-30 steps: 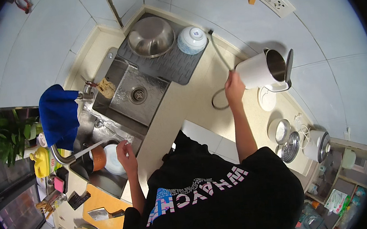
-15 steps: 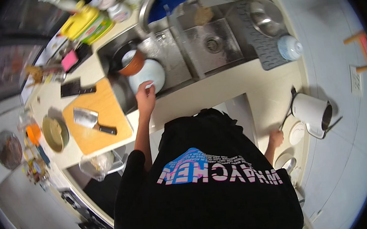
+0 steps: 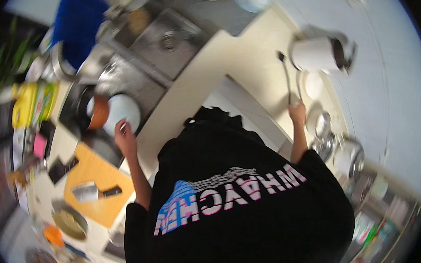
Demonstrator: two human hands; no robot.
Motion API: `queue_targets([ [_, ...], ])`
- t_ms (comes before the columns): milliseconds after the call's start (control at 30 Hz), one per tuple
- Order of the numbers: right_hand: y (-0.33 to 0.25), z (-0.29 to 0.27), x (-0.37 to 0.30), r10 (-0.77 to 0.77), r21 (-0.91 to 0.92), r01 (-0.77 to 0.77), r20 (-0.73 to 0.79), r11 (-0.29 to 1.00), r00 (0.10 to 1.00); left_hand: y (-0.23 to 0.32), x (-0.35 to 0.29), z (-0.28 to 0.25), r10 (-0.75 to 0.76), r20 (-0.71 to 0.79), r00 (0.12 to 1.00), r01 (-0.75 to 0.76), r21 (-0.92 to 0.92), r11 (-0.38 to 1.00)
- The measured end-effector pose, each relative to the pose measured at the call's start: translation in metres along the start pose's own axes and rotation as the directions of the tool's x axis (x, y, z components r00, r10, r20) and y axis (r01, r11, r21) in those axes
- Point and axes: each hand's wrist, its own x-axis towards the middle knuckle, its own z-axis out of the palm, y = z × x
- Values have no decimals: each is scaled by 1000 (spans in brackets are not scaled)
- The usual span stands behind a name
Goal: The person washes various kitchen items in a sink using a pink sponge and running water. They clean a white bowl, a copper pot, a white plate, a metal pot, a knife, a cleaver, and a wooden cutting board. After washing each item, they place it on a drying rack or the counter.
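Head view | frame left: sink (image 3: 142,86) holds brown pot (image 3: 100,112), white dish (image 3: 129,107) | right of centre: right hand (image 3: 297,113) clamped on cord (image 3: 287,78), farther from kettle (image 3: 314,56) than a second earlier | left hand (image 3: 125,138): grip, we cannot tell

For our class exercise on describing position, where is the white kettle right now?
In the head view, the white kettle is at the upper right, on the counter by the wall, beyond the right hand holding a dark cord.
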Motion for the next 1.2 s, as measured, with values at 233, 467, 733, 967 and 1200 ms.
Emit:
queue_targets([
  [233, -138, -25, -12, -400, 210, 447, -231, 870, 887, -9, 2, -6, -66, -147, 987, 46, -136, 990],
  [467, -446, 4, -113, -825, 889, -53, 442, 455, 352, -9, 24, -12, -574, -104, 813, 380, -651, 657],
  [733, -686, 99, -262, -583, 642, -10, 702, 767, 409, 31, 34, -25, -472, -135, 871, 188, -797, 574],
  [967, -665, 164, -267, -637, 798, -225, 587, 559, 500, 28, -58, 3, -511, -66, 857, 296, -748, 593],
  [1200, -565, 88, -190, -698, 869, -237, 492, 436, 521, 49, 33, -25, -625, 191, 757, 417, -878, 236],
])
